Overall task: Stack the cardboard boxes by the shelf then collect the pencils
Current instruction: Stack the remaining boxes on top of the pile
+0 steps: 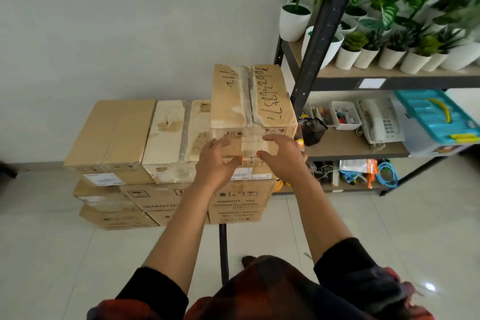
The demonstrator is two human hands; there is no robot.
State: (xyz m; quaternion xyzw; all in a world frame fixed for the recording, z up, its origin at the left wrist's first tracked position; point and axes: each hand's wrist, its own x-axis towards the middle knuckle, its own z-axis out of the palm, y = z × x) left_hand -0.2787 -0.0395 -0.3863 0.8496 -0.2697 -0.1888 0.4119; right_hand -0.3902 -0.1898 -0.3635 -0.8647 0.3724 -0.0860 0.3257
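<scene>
Bunch of little white plant pots [389,56] are sitting along the upper board on the right. One level down, a white desk phone [379,119] is lying beside a white basket [346,115], with a teal tray [436,114] hanging out further right.

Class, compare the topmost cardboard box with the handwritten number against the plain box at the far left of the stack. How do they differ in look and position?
The numbered box sits a layer higher than the plain left box. The numbered box carries black handwriting and a clear tape strip along its top; the plain left box has a bare, creased top. Both hands, left hand and right hand, are at the numbered box's front, none at the plain left box. Both are brown cardboard, closed.
</scene>
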